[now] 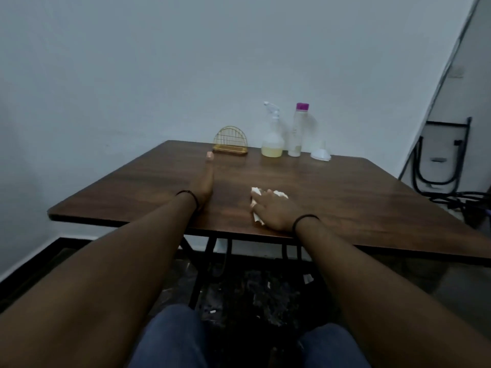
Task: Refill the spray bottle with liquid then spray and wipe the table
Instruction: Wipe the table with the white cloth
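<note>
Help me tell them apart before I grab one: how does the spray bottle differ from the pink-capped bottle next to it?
The spray bottle has a white trigger head; the pink-capped bottle has a flat pink cap. The spray bottle widens toward its base, while the pink-capped bottle is a straight, slim cylinder. Yellowish liquid fills the spray bottle's bottom; the pink-capped bottle looks nearly empty. Both are clear, upright, and stand at the table's far edge.

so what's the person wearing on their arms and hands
Both forearms are bare, with no sleeves showing. A thin dark band circles each wrist: one by the left hand, one by the right hand. The right hand seems to have a ring on one finger. No gloves.
</note>
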